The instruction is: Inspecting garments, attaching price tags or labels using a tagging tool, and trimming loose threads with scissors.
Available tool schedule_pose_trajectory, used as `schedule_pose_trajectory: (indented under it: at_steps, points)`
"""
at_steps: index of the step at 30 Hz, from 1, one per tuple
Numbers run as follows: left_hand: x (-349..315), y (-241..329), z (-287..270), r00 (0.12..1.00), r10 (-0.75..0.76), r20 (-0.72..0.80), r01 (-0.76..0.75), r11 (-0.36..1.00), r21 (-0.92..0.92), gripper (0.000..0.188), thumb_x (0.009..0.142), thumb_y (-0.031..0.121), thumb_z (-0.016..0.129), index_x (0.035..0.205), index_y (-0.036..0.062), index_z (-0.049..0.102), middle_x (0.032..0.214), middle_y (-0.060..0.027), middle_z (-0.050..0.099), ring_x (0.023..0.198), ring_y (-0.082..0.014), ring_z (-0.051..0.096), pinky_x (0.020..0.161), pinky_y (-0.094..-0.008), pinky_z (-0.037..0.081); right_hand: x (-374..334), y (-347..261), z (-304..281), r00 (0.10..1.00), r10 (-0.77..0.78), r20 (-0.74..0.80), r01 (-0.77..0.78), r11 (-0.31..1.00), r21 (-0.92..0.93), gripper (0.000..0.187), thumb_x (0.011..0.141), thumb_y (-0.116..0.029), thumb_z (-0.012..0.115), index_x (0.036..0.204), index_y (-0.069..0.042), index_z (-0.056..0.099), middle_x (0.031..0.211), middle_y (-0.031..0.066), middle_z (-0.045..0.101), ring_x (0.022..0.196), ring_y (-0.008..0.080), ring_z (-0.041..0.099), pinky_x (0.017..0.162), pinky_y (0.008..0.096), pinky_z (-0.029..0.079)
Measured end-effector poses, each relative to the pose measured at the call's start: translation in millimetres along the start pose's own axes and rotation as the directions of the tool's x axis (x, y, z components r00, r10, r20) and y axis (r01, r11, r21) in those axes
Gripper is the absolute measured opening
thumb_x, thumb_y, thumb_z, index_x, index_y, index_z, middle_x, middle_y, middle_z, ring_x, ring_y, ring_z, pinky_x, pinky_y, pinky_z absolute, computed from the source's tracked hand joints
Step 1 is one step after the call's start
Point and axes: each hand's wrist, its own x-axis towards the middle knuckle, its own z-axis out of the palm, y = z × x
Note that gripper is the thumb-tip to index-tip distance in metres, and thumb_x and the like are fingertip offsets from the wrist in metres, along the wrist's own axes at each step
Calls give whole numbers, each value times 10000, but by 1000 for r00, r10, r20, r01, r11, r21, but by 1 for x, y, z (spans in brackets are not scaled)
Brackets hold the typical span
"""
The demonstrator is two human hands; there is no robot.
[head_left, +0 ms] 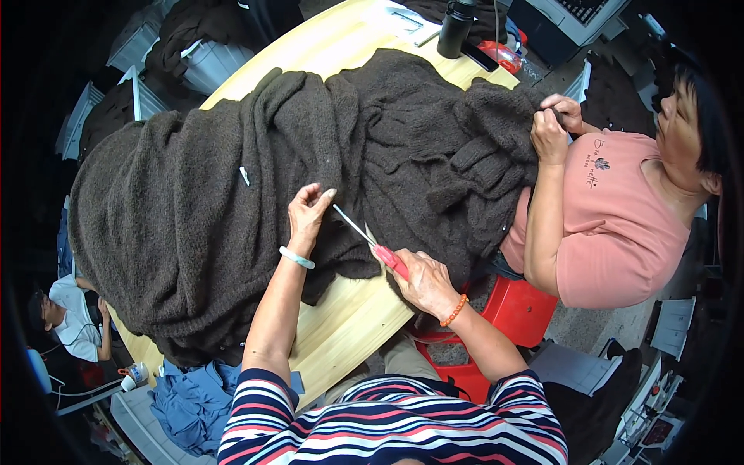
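Observation:
Dark brown knitted garments (194, 201) lie heaped over the pale wooden table. My right hand (426, 284) is closed round a red-handled tool (393, 262) with a thin metal shaft, its exact kind unclear. The shaft slants up and left, its tip close to the fingertips of my left hand (308, 215). Thumb and forefinger of that hand are pinched together above the knit; whatever they may hold is too small to make out. A small white tag (245, 176) shows on the fabric to the left.
At the right, a co-worker (612, 217) in a pink shirt holds the knit's edge. A black bottle (456, 28) and phone (480, 57) stand at the table's far end. Red stools (518, 314) are beside me; blue cloth (194, 407) fills a crate at lower left. Another person (77, 310) sits far left.

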Motion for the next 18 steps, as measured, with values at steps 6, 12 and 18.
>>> schedule_pose_trajectory:
  at_steps: [6,12,18]
  points:
    - [51,5,21,996,42,-80,-34,994,102,540,743,147,819,1171,-21,536,800,9,607,668,-54,545,568,-182,435,10,-5,-9,997,-7,-76,9,999,31,208,863,-214,624,976,-51,561,843,153,657,809,343,623,715,445,511]
    - [69,-6,37,995,-53,-86,60,994,88,246,751,97,793,915,23,625,688,43,556,566,-35,467,501,-190,363,26,0,-19,995,28,-93,-27,1000,11,203,868,-219,620,977,-58,563,829,147,657,801,344,629,707,446,514]
    - [65,5,48,996,-58,-74,57,998,-6,132,795,96,742,736,80,625,645,73,537,555,-23,435,501,-196,331,39,13,-16,993,56,-99,-58,998,-19,207,868,-229,622,974,-61,563,776,180,645,775,358,640,696,463,515]
